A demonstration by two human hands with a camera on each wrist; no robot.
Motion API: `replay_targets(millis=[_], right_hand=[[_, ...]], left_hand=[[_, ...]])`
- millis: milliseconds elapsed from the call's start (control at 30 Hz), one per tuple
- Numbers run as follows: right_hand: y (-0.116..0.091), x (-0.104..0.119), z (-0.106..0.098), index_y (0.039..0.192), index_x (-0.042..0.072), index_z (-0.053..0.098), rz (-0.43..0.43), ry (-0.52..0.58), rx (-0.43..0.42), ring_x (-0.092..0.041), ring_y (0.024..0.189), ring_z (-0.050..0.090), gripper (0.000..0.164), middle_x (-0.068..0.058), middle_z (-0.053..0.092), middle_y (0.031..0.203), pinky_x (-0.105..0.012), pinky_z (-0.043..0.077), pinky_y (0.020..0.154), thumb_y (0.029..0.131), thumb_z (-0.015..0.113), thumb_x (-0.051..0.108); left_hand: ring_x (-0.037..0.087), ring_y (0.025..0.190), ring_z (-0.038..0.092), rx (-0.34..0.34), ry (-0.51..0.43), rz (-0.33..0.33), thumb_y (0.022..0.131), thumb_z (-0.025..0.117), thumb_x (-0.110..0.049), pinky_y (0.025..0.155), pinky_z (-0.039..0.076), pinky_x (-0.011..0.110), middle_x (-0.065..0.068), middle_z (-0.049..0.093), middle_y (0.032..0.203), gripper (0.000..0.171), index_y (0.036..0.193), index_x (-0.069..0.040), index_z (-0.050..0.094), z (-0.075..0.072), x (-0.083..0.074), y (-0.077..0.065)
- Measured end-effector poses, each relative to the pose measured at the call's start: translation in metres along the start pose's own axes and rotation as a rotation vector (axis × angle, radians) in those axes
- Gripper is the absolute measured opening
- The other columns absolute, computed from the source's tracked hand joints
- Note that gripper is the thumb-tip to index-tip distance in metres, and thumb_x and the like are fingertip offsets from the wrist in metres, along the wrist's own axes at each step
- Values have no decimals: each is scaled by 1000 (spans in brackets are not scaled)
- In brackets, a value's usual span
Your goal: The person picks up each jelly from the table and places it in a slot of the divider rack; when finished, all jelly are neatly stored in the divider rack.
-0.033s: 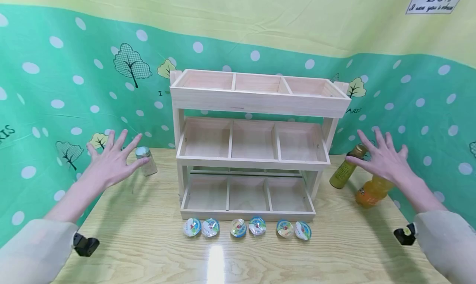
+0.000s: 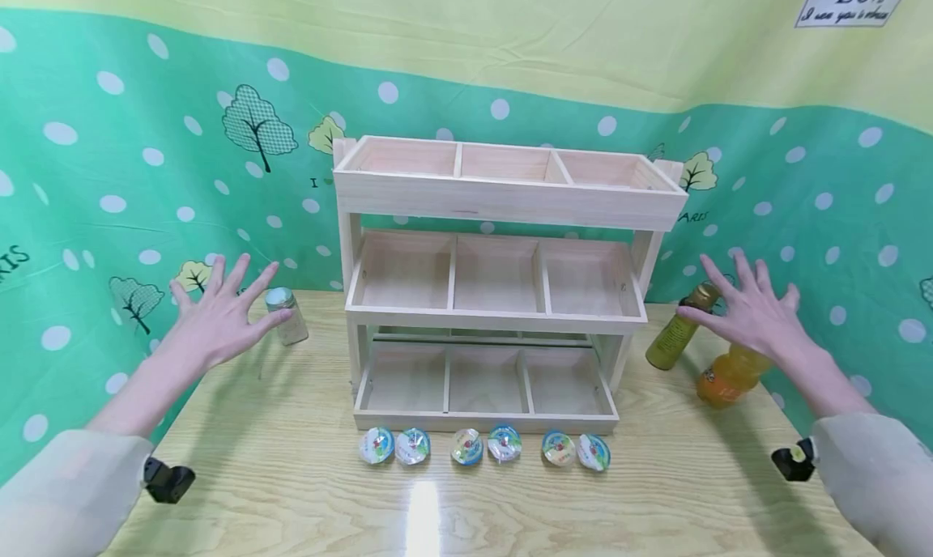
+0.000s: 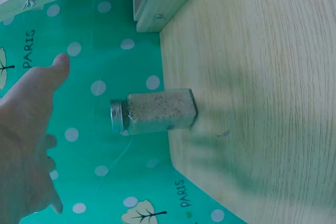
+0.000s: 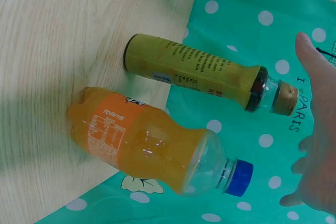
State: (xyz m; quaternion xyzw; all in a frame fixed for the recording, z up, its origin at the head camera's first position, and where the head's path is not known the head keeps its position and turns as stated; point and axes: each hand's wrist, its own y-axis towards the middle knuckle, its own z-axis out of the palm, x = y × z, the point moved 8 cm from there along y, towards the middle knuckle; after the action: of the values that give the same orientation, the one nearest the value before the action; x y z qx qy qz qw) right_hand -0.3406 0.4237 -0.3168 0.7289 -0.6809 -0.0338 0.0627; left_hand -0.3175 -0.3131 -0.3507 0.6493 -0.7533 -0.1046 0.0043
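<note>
My left hand (image 2: 219,318) hovers with fingers spread over the table's left side and holds nothing. Closest to it is a glass jar (image 3: 160,111) with a metal lid and pale, speckled contents, standing upright. On the other side my right hand (image 2: 761,314) is also spread and bare, above two bottles. One is a bottle with a yellow-green label (image 4: 189,69) and gold cap. Beside it stands a plastic bottle of orange drink (image 4: 142,135) with a blue cap; my right hand partly covers it in the head view.
A three-tier wooden rack (image 2: 510,201) stands mid-table, each tier split into three compartments with nothing in them. Along its front lie several small sealed cups, among them a leftmost cup (image 2: 377,445) and a rightmost cup (image 2: 594,452). A green and yellow curtain (image 2: 182,136) hangs behind.
</note>
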Motion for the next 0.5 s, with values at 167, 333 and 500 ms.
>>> replay_targets(millis=[167, 333, 500], right_hand=[[-2, -1, 0, 166, 26, -2, 1, 1, -11, -68, 149, -5, 106, -28, -16, 170, -97, 4, 96, 92, 53, 76], [-6, -3, -3, 166, 27, -4, 8, 7, -34, -67, 149, -5, 105, -31, -13, 169, -97, 5, 96, 92, 53, 75], [-11, -4, -6, 166, 29, -6, 24, 33, -66, -63, 151, -10, 103, -30, -16, 169, -96, 2, 100, 94, 53, 73]], left_hand=[[57, 155, -12, -3, -1, 0, 99, 44, -70, 99, -13, 95, 29, 4, 171, 88, 167, -26, 10, 0, 0, 0], [56, 155, -13, -12, 2, 0, 100, 43, -70, 98, -10, 96, 30, 3, 171, 87, 167, -27, 8, 0, 0, 1], [57, 155, -10, -26, -15, 1, 101, 43, -68, 102, -11, 94, 29, 3, 171, 86, 167, -26, 6, 1, -3, 0]])
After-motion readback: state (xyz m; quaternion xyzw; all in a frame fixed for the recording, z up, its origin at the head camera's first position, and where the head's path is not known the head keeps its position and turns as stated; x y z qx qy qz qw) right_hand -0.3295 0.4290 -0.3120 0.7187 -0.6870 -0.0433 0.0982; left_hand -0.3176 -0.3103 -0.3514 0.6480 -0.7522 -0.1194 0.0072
